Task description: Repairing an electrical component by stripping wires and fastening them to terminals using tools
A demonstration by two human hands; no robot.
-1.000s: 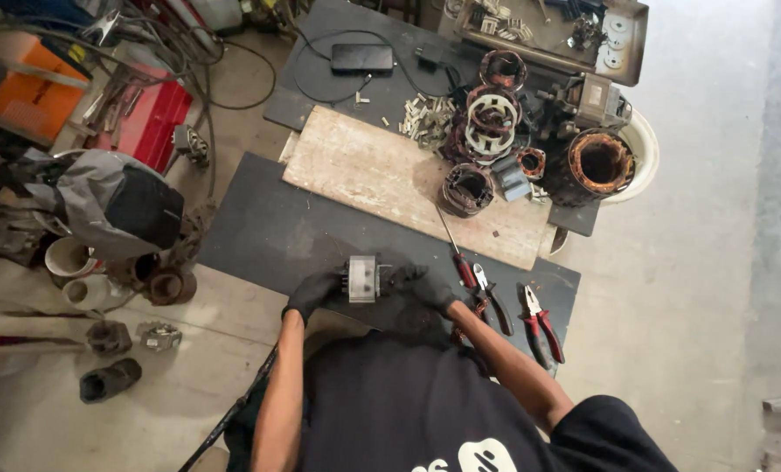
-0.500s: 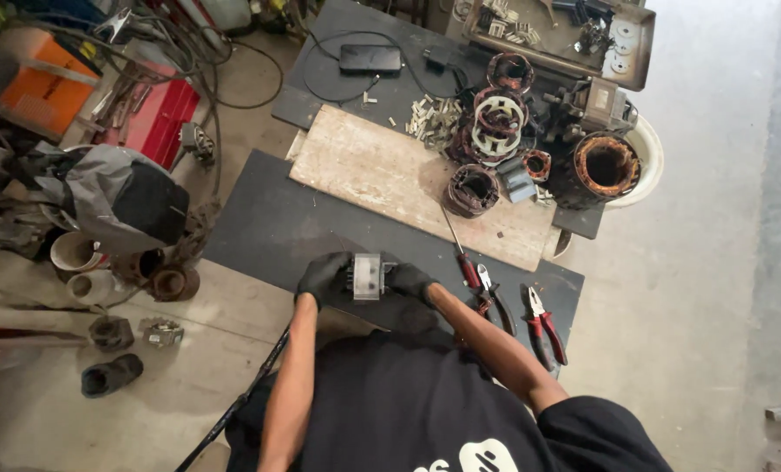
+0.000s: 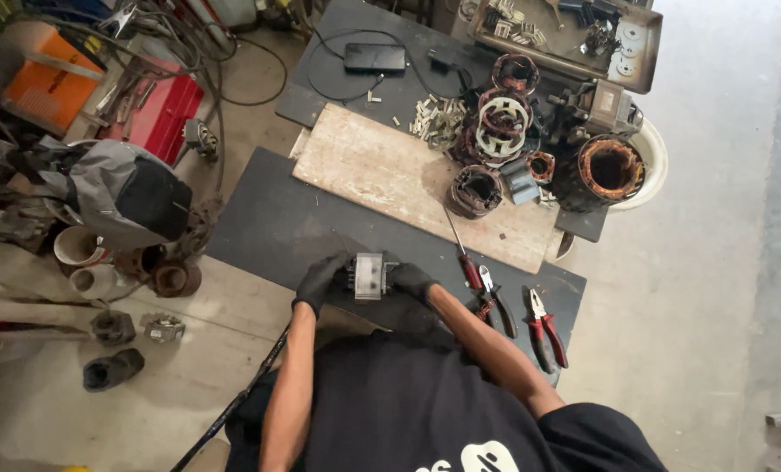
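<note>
Left hand (image 3: 320,281) and right hand (image 3: 410,280) clasped small grey motor part (image 3: 368,275) | near mat (image 3: 268,218) front edge | steady, even two-sided grip advised.

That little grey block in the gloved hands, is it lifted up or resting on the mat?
Cannot tell for sure: the small grey block is gripped between left hand and right hand, over the dark mat.

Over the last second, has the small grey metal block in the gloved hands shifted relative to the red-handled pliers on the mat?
No. The small grey metal block sits left of the red-handled pliers, over the dark mat's near edge as before.
</note>
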